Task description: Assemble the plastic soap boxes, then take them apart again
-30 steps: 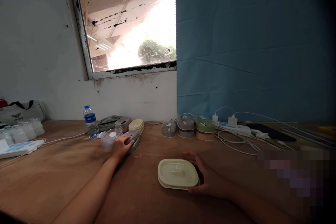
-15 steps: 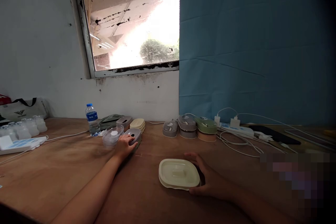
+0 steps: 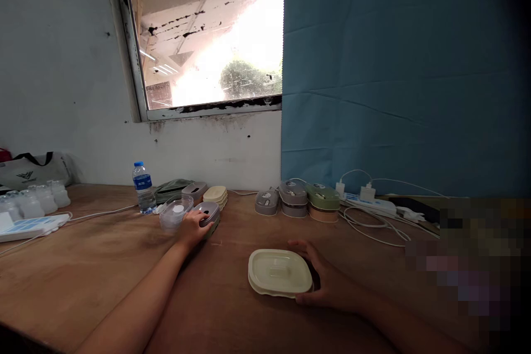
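Right of centre on the table lies a cream oval lidded container [image 3: 279,272], its lid facing up. My right hand [image 3: 319,279] curves around the container's right end. Its fingers are spread at the far side, and the thumb is at the near edge. Further off to the left, my left hand [image 3: 194,228] has its fingers closed over a grey lid [image 3: 208,213] with a dark slot, on top of a small stack. Clear plastic containers [image 3: 173,214] stand just left of that hand. Behind the grey lid is a pile of cream lids [image 3: 215,194].
A water bottle [image 3: 144,188] and a grey-topped box [image 3: 194,191] stand at the back. Grey lunch boxes [image 3: 293,199] and a green one [image 3: 323,198] line the wall. Power strips [image 3: 369,204] with cables lie right and left. Several translucent bottles [image 3: 35,202] stand far left.
The view has shifted slightly, so everything sits a little further left. Both hands keep nearly the same place and pose beside the same things.
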Action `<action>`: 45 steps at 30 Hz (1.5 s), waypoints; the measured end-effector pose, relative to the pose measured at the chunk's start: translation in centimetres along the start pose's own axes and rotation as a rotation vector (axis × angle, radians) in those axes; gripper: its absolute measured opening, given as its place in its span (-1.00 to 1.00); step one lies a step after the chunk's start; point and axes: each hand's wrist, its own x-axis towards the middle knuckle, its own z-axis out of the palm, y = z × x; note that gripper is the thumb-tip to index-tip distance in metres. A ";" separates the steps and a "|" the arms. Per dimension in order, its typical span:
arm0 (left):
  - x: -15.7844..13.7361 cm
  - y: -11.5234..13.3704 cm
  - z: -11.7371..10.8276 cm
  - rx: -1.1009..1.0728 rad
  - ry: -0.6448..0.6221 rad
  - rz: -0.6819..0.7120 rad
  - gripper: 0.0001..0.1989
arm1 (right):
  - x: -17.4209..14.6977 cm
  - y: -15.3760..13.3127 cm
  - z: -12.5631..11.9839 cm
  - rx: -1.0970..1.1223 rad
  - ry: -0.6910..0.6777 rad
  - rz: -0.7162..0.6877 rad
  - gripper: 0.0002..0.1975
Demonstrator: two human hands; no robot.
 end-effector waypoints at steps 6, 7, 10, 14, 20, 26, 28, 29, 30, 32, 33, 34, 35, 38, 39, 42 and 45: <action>0.0 0.0 -0.1 -0.006 -0.018 -0.017 -0.78 | 0.0 0.0 0.0 0.028 -0.007 -0.007 -0.11; 0.0 0.0 -0.1 -0.005 -0.021 -0.020 -0.79 | 0.0 0.1 0.0 0.028 -0.005 -0.011 -0.11; 0.0 0.1 -0.1 0.002 -0.033 -0.032 -0.80 | 0.1 0.3 0.0 0.015 0.001 -0.012 -0.10; 0.1 0.3 -0.2 0.014 -0.039 -0.049 -0.80 | 0.1 0.4 0.0 -0.002 0.009 -0.028 -0.15; 0.1 0.1 0.0 0.041 -0.033 -0.071 -0.81 | 0.1 0.4 0.0 0.006 0.007 -0.033 -0.18; 0.0 -0.2 0.4 0.066 -0.016 -0.084 -0.80 | 0.1 0.6 0.0 0.024 0.010 -0.028 -0.18; -0.1 0.4 0.2 0.072 0.017 -0.072 -0.72 | 0.2 0.6 0.0 0.030 0.024 -0.028 -0.18; -0.1 1.0 -0.1 0.061 0.040 -0.043 -0.68 | 0.2 0.7 0.0 0.035 0.037 -0.028 -0.20; -0.3 1.7 -0.4 0.031 0.054 0.005 -0.65 | 0.2 0.7 0.0 0.037 0.054 -0.030 -0.22; -0.7 3.8 -1.2 -0.104 0.011 0.165 -0.67 | 0.3 0.8 0.0 0.045 0.095 -0.038 -0.28; -1.0 5.0 -1.5 -0.200 -0.065 0.266 -0.70 | 0.4 0.8 -0.1 0.057 0.112 -0.046 -0.31; -1.4 6.3 -1.7 -0.302 -0.172 0.371 -0.74 | 0.4 0.9 -0.1 0.079 0.129 -0.059 -0.33; -1.8 7.5 -1.9 -0.395 -0.297 0.471 -0.75 | 0.5 0.9 -0.1 0.107 0.143 -0.075 -0.35; -3.1 10.6 -1.8 -0.561 -0.581 0.649 -0.68 | 0.6 1.2 -0.3 0.190 0.168 -0.132 -0.36; -3.4 11.3 -1.7 -0.585 -0.622 0.655 -0.68 | 0.6 1.3 -0.4 0.202 0.174 -0.146 -0.37; -4.0 12.4 -1.7 -0.596 -0.639 0.583 -0.72 | 0.7 1.7 -0.4 0.206 0.196 -0.170 -0.39; -3.3 12.1 -2.2 -0.531 -0.579 0.501 -0.74 | 1.0 2.2 -0.4 0.195 0.275 -0.142 -0.33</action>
